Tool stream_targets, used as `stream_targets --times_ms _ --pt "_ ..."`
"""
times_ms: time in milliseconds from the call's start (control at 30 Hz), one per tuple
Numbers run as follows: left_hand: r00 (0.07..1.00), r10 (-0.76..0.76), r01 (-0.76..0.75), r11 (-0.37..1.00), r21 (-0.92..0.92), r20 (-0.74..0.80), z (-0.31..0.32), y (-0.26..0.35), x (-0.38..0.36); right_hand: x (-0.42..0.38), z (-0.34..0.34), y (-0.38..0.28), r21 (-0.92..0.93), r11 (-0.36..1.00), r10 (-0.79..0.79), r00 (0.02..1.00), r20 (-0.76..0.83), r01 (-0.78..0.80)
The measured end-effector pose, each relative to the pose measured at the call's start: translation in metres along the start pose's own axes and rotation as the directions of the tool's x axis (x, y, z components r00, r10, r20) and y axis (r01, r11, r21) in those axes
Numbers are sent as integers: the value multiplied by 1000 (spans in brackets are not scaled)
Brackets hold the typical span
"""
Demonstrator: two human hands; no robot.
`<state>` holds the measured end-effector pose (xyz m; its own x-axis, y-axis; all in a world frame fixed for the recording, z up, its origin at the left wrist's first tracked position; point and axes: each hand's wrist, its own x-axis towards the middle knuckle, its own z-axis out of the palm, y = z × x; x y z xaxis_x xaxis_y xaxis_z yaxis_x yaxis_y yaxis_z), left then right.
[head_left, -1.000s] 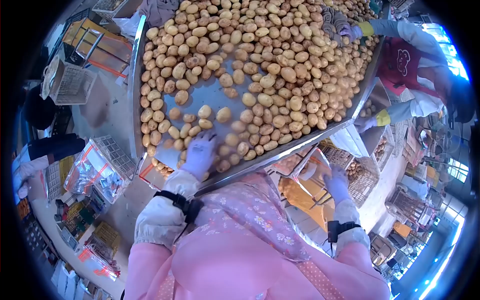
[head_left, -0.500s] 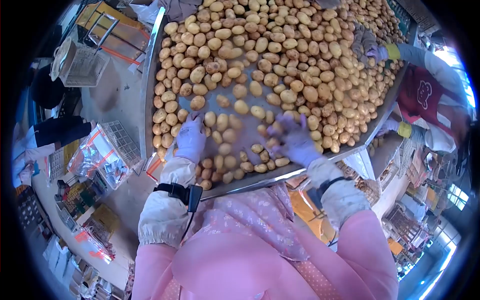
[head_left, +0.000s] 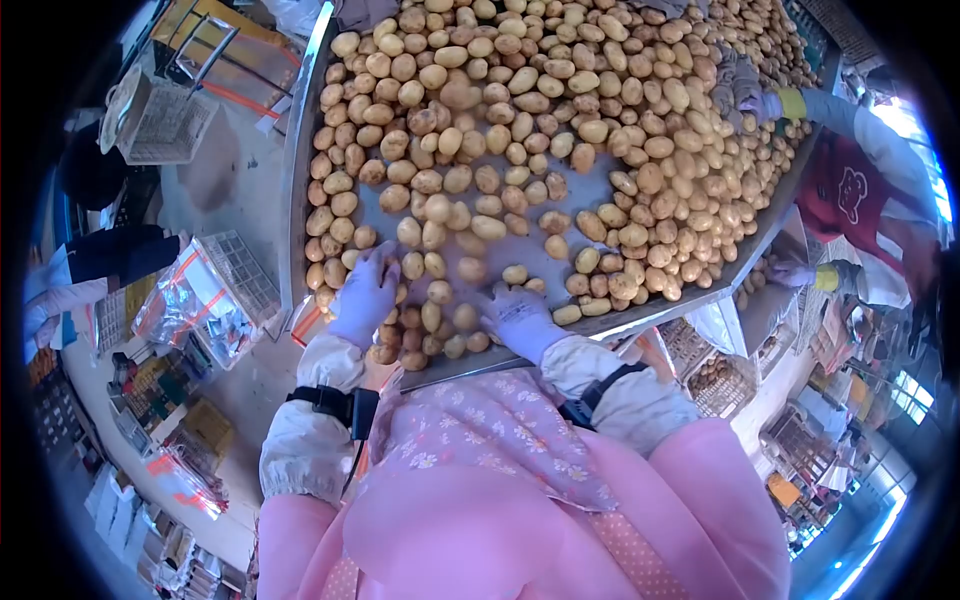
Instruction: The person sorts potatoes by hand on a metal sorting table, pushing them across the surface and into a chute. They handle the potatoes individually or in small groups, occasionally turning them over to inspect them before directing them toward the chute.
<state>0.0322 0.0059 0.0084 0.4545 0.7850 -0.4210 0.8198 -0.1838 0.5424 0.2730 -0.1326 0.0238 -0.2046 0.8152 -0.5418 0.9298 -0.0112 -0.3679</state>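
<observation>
Many yellow-brown potatoes [head_left: 649,180] lie spread over a metal sorting table [head_left: 578,188]. My left hand [head_left: 366,296], in a lavender glove, rests at the near left among the potatoes, its fingers stretched forward and touching some. To its right, my right hand [head_left: 522,322] wears a matching glove and lies low over the near edge, fingers apart beside a loose potato [head_left: 515,273]. Between the hands sits a small cluster of potatoes, some blurred by motion. Neither hand appears to grip one.
Across the right edge, a co-worker's gloved hand [head_left: 765,106] reaches into the potatoes, holding a grey cloth [head_left: 735,85]. The other gloved hand [head_left: 793,274] is lower down. Plastic crates [head_left: 170,120] stand on the floor at left. A basket of potatoes [head_left: 718,380] sits below the table's right side.
My right hand has swept left and toward me, closer to my left hand. My left hand has shifted slightly nearer. Potatoes between them have moved, and bare table now shows further right.
</observation>
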Motion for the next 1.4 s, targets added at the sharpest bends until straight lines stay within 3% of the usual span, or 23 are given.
stream_targets --times_ms 67,100,133,167,200,233,300,367,433,500,633,767,833,867,900,967,1067,1167,1200,1233,1300,1333,1400 --pt "977 -188 122 883 -453 -103 21 -23 -7 10 13 -3 -75 995 71 995 69 -66" --pt "979 -180 119 888 -444 -96 17 -10 -16 10 25 -2 -64 995 79 995 65 -74" --pt "977 -203 113 759 -641 -68 17 9 -25 10 36 2 692 711 157 988 15 -123" --pt "975 -221 100 583 -806 -38 15 36 -34 9 41 5 999 -22 240 970 28 -23" --pt "1000 -2 -3 577 -817 -5 13 71 -46 -6 12 -7 904 -419 304 925 229 -86" --pt "976 219 -102 547 -831 24 17 101 -59 -16 21 -10 905 -419 314 923 224 -77" --pt "762 631 -647 750 -133 -149 59 117 -66 -37 36 -10 870 339 294 838 -460 359" --pt "741 670 -654 707 -270 -44 53 115 -66 -76 40 10 870 391 233 882 -410 302" --pt "704 707 -627 663 -410 66 47 105 -67 -125 46 33 866 -477 397 916 60 149" --pt "745 632 -628 772 -97 213 47 73 -68 -190 31 61 636 -767 249 952 180 80" --pt "780 571 -619 764 183 255 56 35 -79 -210 16 53 552 -802 430 862 268 229" --pt "847 418 -520 779 349 329 45 47 -77 -155 56 49 556 -826 141 989 39 96" --pt "889 280 -420 811 406 362 41 42 -78 -136 25 37 952 -307 360 925 120 -4" --pt "900 276 -410 803 433 338 42 39 -77 -118 20 34 992 111 484 868 -112 66" --pt "900 281 -411 800 437 333 42 37 -76 -97 12 34 850 522 491 788 -372 76" --pt "897 276 -404 830 385 345 41 33 -75 -48 28 46 313 945 286 715 -638 -99" --pt "935 285 -317 939 133 211 45 11 -69 -30 22 24 729 683 479 779 -404 -42" --pt "947 288 -306 944 -127 -139 30 49 -76 -27 13 1 998 -6 491 869 60 -65" --pt "868 426 -477 859 -187 -255 37 66 -75 -36 13 -10 963 -264 456 887 79 50" --pt "897 438 -439 858 -266 -67 39 91 -83 -50 20 -24 847 -511 419 903 95 148" --pt "702 709 -710 704 9 -71 70 123 -82 -70 37 -26 874 -285 319 899 -300 393" --pt "749 551 -506 834 -220 368 43 154 -80 -84 34 -14 595 -784 256 965 52 176" --pt "680 643 -616 762 -201 352 62 158 -54 -150 26 22 875 -472 328 943 65 104"
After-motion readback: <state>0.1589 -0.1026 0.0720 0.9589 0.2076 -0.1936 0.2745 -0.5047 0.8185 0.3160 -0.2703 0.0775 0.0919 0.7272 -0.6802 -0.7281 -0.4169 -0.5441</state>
